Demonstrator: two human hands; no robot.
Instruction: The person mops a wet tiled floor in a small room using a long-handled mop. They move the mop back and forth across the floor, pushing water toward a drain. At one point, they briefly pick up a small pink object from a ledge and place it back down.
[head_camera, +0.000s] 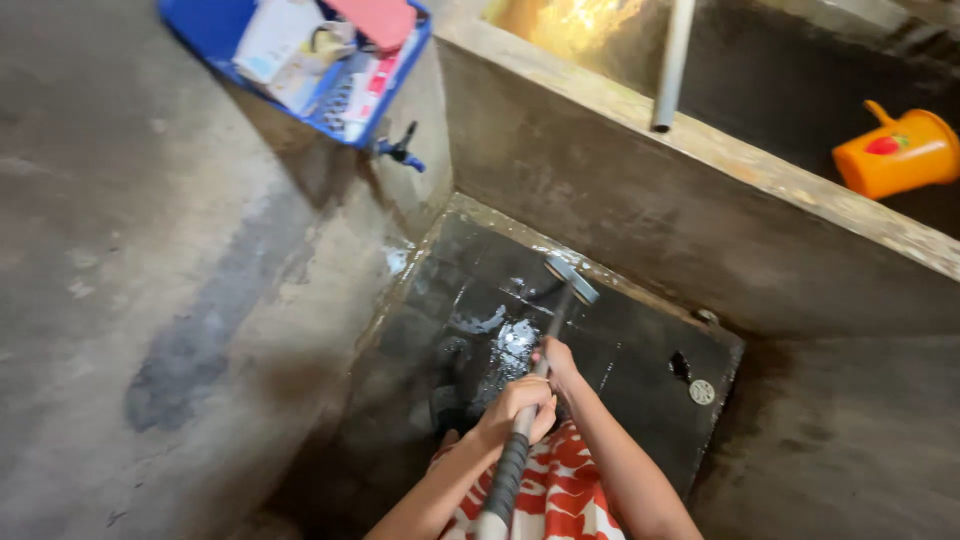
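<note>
Hands both hold our long-handled brush (530, 400), left hand (515, 408) low on the grip, right hand (556, 362) higher and nearer the brush head (572, 279), which lies far ahead on the wet floor (480, 300).

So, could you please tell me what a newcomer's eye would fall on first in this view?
Probably the long-handled brush, held in both hands, the left hand nearer the camera and the right hand further down the handle, its head on the wet dark floor at centre. Next, the bright orange jug inside the concrete tank at upper right, and the blue basket of packets at top left.
</note>
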